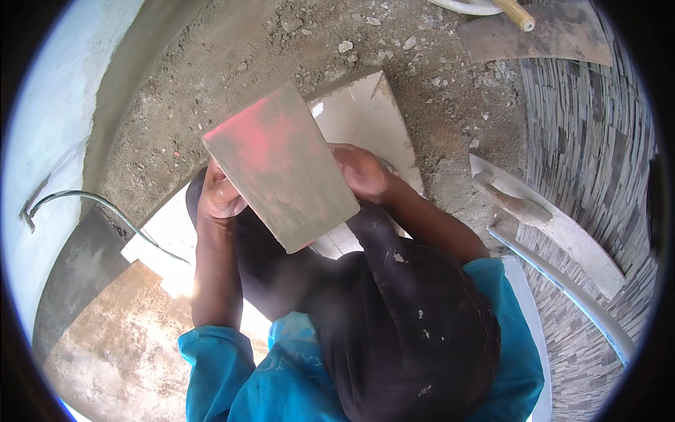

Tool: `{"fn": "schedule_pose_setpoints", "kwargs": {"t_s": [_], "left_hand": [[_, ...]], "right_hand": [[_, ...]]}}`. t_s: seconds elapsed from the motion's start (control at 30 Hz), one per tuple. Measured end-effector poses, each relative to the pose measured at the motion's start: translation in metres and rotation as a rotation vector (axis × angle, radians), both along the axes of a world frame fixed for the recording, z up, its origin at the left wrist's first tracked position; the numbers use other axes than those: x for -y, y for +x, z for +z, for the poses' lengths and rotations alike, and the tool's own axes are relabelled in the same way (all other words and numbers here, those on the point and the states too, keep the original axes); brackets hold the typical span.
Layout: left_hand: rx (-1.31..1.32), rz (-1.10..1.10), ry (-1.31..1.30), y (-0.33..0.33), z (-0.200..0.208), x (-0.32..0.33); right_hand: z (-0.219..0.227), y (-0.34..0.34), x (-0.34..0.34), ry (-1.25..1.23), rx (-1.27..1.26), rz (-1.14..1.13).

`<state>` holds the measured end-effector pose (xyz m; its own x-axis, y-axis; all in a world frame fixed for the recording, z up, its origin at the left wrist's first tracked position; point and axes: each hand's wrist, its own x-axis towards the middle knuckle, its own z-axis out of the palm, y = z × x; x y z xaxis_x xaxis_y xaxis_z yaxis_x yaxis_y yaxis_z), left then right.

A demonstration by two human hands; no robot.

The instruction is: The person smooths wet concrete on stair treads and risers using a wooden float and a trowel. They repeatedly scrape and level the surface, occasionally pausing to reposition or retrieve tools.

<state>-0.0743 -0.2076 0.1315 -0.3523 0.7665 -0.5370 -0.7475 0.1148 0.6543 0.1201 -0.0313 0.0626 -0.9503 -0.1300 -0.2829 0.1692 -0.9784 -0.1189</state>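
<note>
Between my two hands is a flat rectangular slab (pixel 281 169), tilted, its broad face dusty grey with a pink patch toward the upper left. My left hand (pixel 222 193) grips its left edge, with the fingertips hidden behind it. At the opposite edge, my right hand (pixel 362 172) is closed on the slab, and its fingers are also mostly out of sight. Just past the slab, a pale tile-like panel (pixel 362 105) with grey smears lies on the ground, partly covered by the slab and my right hand.
Rough grey ground (pixel 232 60) with loose chips stretches ahead. To the right lie a long float with a handle (pixel 548 221) and a pale blue pipe (pixel 562 285). A wooden handle (pixel 517 13) crosses a dirty flat piece (pixel 545 35) at the upper right. A thin cable (pixel 112 205) bends from the left wall.
</note>
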Motion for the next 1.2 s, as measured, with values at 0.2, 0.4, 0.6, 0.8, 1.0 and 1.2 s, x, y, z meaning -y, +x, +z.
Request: {"fn": "schedule_pose_setpoints", "kwargs": {"t_s": [0.2,0.4,0.6,0.8,1.0,1.2], "left_hand": [[-0.011,-0.014,0.092,0.028,-0.043,0.018],[-0.285,-0.089,0.038,0.04,0.011,-0.062],[-0.928,-0.079,-0.658,-0.031,0.002,0.043],[-1.015,-0.073,-0.937,-0.034,0.004,0.106],[-1.034,-0.014,-1.084,-0.003,-0.005,0.131],[-1.026,-0.072,-1.166,-0.012,-0.011,0.13]], "right_hand": [[0.0,0.007,0.005,-0.248,-0.161,0.041],[0.036,0.043,-0.07,0.131,-0.267,-0.288],[-0.036,0.114,-0.18,1.025,0.445,-0.313],[-0.11,0.075,-0.173,1.229,0.607,-0.08],[-0.139,0.028,-0.16,1.342,0.519,-0.049],[-0.148,0.013,-0.157,1.457,0.409,-0.074]]}}
